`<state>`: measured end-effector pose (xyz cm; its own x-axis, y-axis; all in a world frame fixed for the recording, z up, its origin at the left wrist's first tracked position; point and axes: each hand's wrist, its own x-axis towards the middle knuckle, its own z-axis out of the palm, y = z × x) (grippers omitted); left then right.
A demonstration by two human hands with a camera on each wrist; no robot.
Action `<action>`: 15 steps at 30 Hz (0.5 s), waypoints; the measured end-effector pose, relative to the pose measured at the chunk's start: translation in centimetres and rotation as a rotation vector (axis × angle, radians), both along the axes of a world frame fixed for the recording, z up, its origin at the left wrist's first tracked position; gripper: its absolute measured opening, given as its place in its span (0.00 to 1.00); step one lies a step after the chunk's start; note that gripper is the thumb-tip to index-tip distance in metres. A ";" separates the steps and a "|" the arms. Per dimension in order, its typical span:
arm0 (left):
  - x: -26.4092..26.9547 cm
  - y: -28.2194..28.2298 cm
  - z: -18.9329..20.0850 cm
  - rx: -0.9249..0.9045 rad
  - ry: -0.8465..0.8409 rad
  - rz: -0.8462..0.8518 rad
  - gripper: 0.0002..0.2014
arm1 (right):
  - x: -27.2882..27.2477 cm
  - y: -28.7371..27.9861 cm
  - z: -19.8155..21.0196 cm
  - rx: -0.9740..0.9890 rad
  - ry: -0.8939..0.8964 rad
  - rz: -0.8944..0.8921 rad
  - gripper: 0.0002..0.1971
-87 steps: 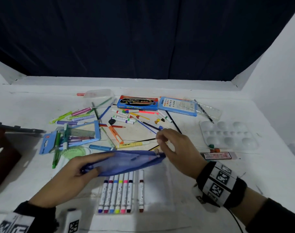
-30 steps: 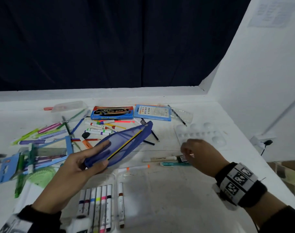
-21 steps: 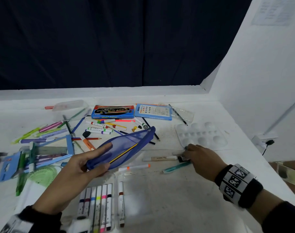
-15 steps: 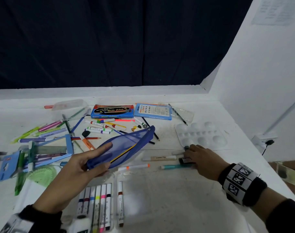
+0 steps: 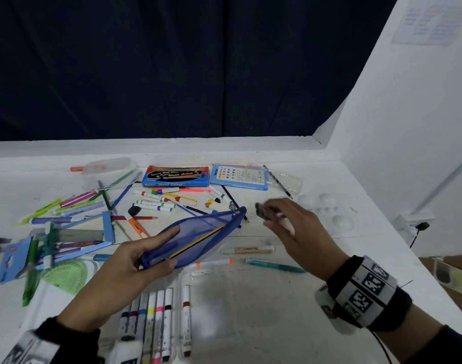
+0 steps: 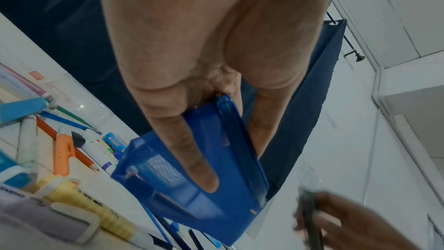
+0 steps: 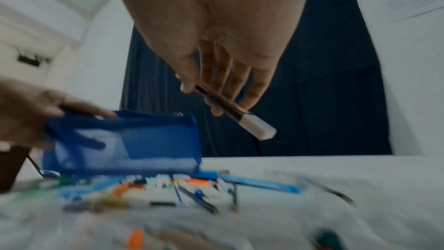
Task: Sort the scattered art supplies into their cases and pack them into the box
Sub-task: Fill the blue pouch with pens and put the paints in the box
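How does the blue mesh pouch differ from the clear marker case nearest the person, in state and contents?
The blue mesh pouch is gripped by the left hand and tilted up off the table; the clear marker case lies flat on it. The pouch is soft blue mesh, the case clear plastic. The pouch shows one yellow pencil inside; the case holds a row of markers. Both let their contents show through.
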<state>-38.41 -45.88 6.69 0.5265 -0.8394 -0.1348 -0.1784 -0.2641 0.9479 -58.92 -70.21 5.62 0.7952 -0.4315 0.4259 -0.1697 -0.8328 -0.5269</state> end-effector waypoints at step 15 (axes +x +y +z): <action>-1.3 0.2 0.5 0.024 -0.046 -0.151 0.26 | 6.4 5.7 2.0 -0.251 0.082 0.405 0.25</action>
<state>-39.72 -45.73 7.24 0.4010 -0.9062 -0.1343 -0.2612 -0.2537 0.9314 -52.48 -64.48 7.65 0.9135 0.0277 0.4059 0.1618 -0.9401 -0.3000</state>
